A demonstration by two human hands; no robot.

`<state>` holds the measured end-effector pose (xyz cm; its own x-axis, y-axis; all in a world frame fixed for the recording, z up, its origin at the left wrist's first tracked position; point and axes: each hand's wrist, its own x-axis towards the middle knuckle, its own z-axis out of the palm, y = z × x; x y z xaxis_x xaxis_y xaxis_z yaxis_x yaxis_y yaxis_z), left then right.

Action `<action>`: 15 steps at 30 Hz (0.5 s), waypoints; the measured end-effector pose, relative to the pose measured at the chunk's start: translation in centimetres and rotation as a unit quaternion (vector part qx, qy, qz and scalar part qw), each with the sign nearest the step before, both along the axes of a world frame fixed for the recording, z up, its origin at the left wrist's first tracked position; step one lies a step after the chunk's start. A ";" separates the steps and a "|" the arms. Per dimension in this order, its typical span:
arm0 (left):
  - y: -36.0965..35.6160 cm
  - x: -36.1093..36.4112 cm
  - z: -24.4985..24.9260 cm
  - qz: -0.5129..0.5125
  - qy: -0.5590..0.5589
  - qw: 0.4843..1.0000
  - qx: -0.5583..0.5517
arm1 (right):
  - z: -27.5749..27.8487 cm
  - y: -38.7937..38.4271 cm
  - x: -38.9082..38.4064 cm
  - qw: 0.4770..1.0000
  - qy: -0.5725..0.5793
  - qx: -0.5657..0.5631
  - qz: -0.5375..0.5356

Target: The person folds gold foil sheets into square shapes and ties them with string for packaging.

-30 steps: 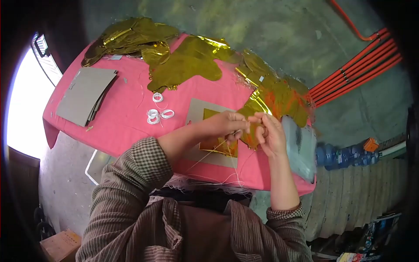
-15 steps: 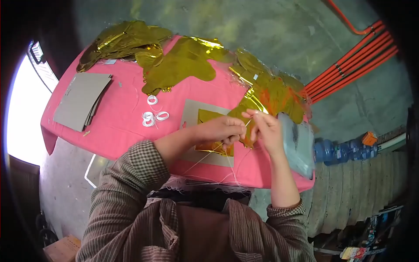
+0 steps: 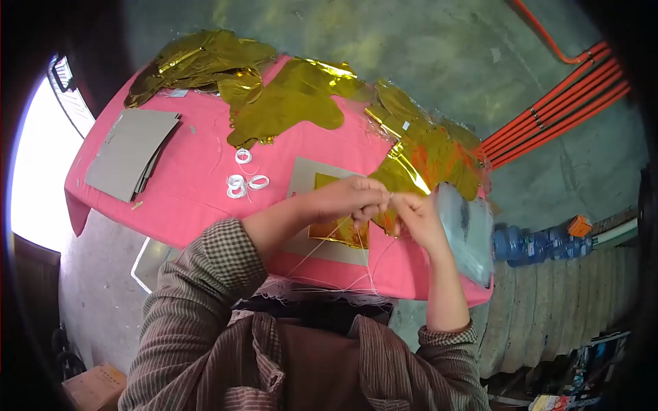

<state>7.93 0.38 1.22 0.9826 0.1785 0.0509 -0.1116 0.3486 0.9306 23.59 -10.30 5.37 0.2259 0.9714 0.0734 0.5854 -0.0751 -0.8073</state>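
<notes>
My left hand (image 3: pixel 353 198) is closed on thin white string (image 3: pixel 318 248), whose strands hang down toward the table's near edge. Close beside it, my right hand (image 3: pixel 413 218) has its fingers pinched together at the string, the fingertips of both hands nearly touching. Below the hands, a folded gold foil piece (image 3: pixel 327 231) lies on a grey card (image 3: pixel 299 179). White string coils (image 3: pixel 236 186) rest on the pink cloth to the left of the card.
Gold foil sheets (image 3: pixel 288 103) line the far side of the pink-covered table (image 3: pixel 185 205). Grey cards (image 3: pixel 127 154) are stacked at left, clear plastic bags (image 3: pixel 466 229) at right. Blue bottles (image 3: pixel 534 244) and red pipes (image 3: pixel 558 103) are beyond.
My right hand's fingers have closed and come closer to my left hand. The view has shifted slightly.
</notes>
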 end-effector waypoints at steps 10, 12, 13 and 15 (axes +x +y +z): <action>-0.5 -0.8 1.3 -0.046 0.002 0.999 0.011 | 0.9 -0.6 -0.3 0.991 0.126 -0.049 0.009; 0.0 -0.9 1.4 -0.013 0.000 1.000 0.001 | 1.3 -1.3 0.2 0.980 0.110 -0.138 0.089; 0.2 -0.7 0.9 -0.014 -0.008 1.000 0.004 | 1.3 -1.8 0.2 0.962 0.179 -0.131 0.160; 0.1 -0.4 0.4 -0.014 -0.017 1.000 0.006 | 1.7 -1.8 -0.4 0.933 0.247 -0.122 0.231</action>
